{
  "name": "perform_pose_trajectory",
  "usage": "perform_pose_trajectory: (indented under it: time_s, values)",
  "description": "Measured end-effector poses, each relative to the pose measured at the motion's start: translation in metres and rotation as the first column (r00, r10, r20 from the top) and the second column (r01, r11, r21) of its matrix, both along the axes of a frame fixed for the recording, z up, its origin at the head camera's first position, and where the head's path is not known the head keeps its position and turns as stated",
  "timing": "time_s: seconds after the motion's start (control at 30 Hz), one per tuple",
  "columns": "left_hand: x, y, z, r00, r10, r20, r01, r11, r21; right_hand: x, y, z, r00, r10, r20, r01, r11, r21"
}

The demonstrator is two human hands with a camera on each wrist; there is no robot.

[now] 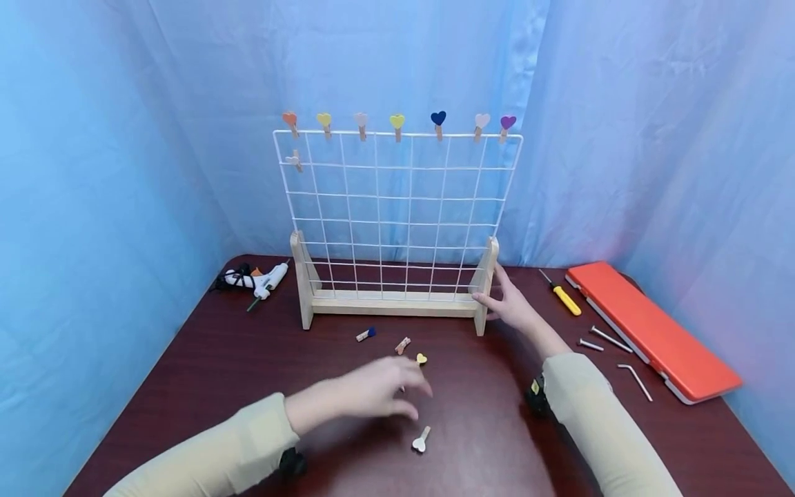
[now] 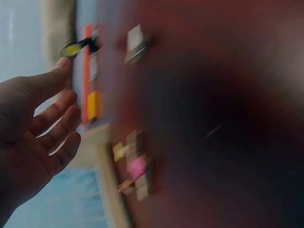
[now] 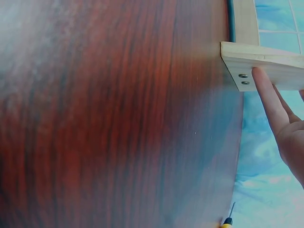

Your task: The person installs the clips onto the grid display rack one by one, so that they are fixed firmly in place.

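Just past the white heart peg (image 1: 420, 442), your left hand (image 1: 379, 389) hangs loose, fingers apart, nothing held; your right hand (image 1: 512, 305) is clasped on one end of the wooden stand (image 1: 397, 308). Looks like peg-picking to me, so next you'd want a light pinch. Beyond your left hand: a yellow peg (image 1: 421, 359), a navy peg (image 1: 366, 335), then the wire grid (image 1: 409, 199). Only the right-wrist view shows two screws (image 3: 243, 76) in that end.

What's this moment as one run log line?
left hand: empty, above table | right hand: holding wooden leg | heart clips: seven atop rack, others on table
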State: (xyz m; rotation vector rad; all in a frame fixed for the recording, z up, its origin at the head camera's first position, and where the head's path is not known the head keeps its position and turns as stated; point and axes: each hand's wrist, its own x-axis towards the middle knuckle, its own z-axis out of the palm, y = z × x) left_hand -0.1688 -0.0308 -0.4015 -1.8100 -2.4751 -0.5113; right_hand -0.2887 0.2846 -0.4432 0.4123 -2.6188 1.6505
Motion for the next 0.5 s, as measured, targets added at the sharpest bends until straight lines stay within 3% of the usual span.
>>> perform_pose_trajectory:
  time_s: [0.1,0.2,0.33,0.5]
  values:
    - [0.009,0.005,-0.024,0.997,-0.065,0.033,0.067,0.996,-0.062,0.002,-0.001,0.001,1.000,-0.004,0.008,0.004,1.000,-0.011]
    - [0.016,0.008,-0.040,0.996,-0.084,0.029,0.087,0.989,-0.122,0.005,-0.003,0.007,0.999,-0.004,0.041,0.005,1.000,-0.025]
    - [0.020,0.011,-0.049,0.996,-0.087,-0.004,0.085,0.982,-0.169,0.012,-0.007,0.016,0.998,-0.001,0.065,0.003,0.999,-0.041]
    - [0.016,0.011,-0.050,0.993,-0.114,-0.023,0.109,0.984,-0.144,0.018,-0.011,0.023,0.997,-0.009,0.081,0.012,0.999,-0.034]
